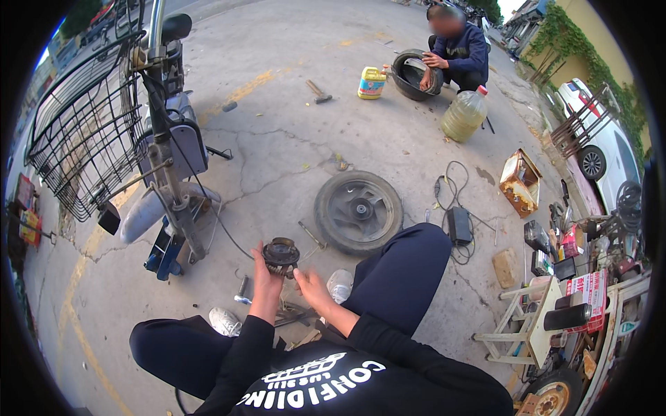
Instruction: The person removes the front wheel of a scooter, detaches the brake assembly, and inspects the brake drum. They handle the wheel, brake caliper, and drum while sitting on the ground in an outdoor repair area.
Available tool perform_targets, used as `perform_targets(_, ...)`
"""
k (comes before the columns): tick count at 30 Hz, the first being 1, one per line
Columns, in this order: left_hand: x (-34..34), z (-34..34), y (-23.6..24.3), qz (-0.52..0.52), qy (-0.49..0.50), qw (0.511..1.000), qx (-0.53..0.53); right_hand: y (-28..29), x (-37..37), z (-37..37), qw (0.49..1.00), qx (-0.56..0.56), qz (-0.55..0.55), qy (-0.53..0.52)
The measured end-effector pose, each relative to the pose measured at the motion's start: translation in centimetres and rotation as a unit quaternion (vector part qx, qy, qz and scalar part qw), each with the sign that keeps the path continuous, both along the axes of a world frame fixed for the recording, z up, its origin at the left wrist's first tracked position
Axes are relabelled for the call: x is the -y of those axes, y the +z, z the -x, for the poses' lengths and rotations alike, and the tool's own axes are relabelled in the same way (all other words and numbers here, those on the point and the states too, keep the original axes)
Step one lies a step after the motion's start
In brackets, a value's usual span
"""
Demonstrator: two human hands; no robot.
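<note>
In front of my lap is a dark, greasy round metal part that looks like a drum brake unit. My left hand grips it from the left and below. My right hand pinches its lower right edge, with the fingertips partly hidden. A thin black cable runs from near the part up to the electric bike. Just beyond my hands a wheel with a tyre lies flat on the ground. A bolt-like rod lies by the tyre's left side. A metal tool rests left of my wrist.
The bike's wire basket leans in at the left. A black charger-like box with cords lies right of the wheel. Far off, a person squats at a black basin, near yellow jugs and a hammer. A stool stands right.
</note>
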State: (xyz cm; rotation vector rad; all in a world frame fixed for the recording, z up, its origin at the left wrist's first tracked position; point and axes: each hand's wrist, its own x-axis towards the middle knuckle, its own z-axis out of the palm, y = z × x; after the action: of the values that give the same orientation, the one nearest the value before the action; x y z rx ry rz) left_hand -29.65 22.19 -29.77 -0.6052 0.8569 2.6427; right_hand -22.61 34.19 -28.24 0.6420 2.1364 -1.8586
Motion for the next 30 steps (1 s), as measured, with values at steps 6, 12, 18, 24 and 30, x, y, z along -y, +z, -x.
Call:
perform_targets(6,-0.5,0.0,0.3,-0.010,-0.010,1.000,-0.020,-1.2,-0.4,0.2,0.999,0.001,0.004,0.053)
perform_targets(12,-0.3,0.0,0.8,-0.017,0.009,1.000,0.006,-0.1,0.2,-0.8,0.972,-0.196,-0.132,0.020)
perform_targets(18,-0.3,-0.1,0.6,-0.003,0.003,1.000,0.002,0.3,-0.9,0.0,0.988,0.066,0.138,0.020)
perform_targets(24,-0.4,-0.1,0.5,0.000,-0.009,1.000,-0.009,-0.5,-0.1,-0.2,0.997,-0.067,-0.016,0.029)
perform_targets(30,-0.2,0.0,0.3,-0.004,0.004,1.000,0.009,-0.2,0.0,-0.2,1.000,-0.016,-0.002,-0.008)
